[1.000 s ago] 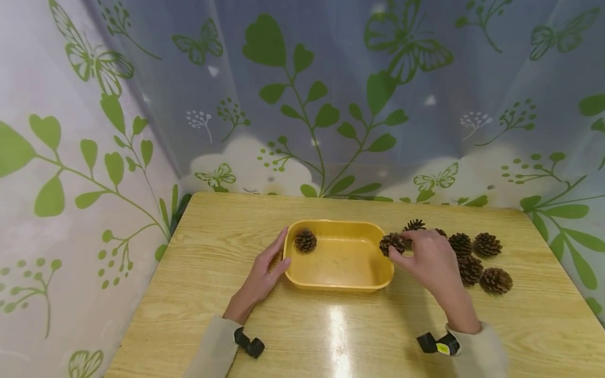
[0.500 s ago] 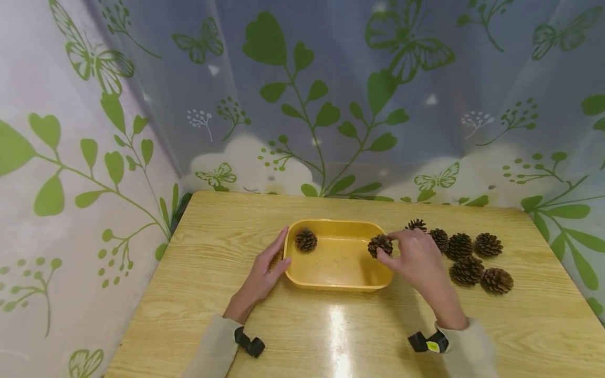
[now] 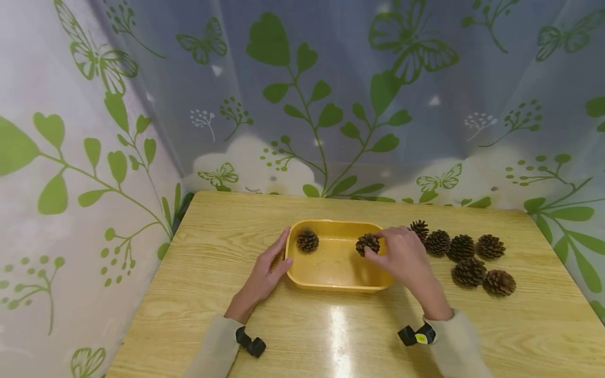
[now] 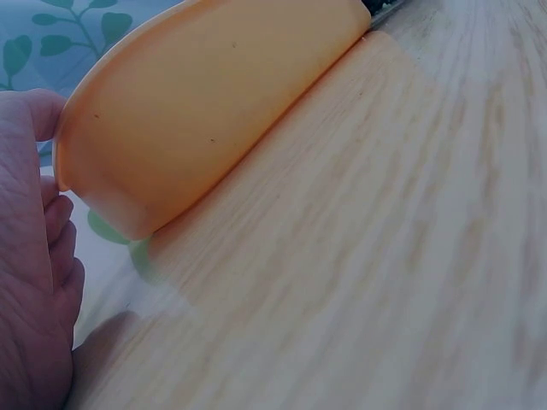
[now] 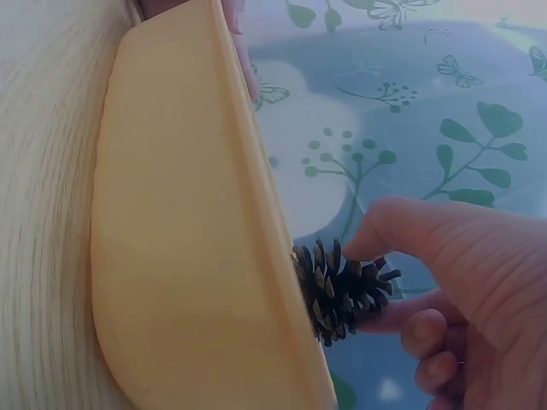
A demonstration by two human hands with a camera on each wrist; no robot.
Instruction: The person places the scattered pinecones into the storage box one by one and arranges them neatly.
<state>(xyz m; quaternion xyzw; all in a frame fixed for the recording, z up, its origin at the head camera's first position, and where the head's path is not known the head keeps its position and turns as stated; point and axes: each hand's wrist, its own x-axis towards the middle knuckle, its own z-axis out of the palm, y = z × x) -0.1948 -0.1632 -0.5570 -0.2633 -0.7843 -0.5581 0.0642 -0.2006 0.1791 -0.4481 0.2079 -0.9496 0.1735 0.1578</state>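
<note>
A yellow plastic tub (image 3: 326,265) with rounded corners stands on the table. My left hand (image 3: 261,272) holds its left end, thumb at the rim and fingers along the outside wall. Inside, near the left end, lies one brown pine cone (image 3: 308,240). Over the tub's right part, my right hand (image 3: 410,260) pinches a second pine cone (image 3: 367,245) between thumb and fingers. In the right wrist view this held pine cone (image 5: 342,286) shows just past the rim, partly hidden by the tub wall (image 5: 184,231).
Several loose pine cones (image 3: 461,248) lie grouped on the table right of the tub, one of them partly behind my right hand. The wooden table (image 3: 208,226) backs onto a curtain (image 3: 227,157) printed with leaves and butterflies.
My right hand has moved left with its pine cone, from the tub's right rim to over the inside. The left hand and tub stay in place.
</note>
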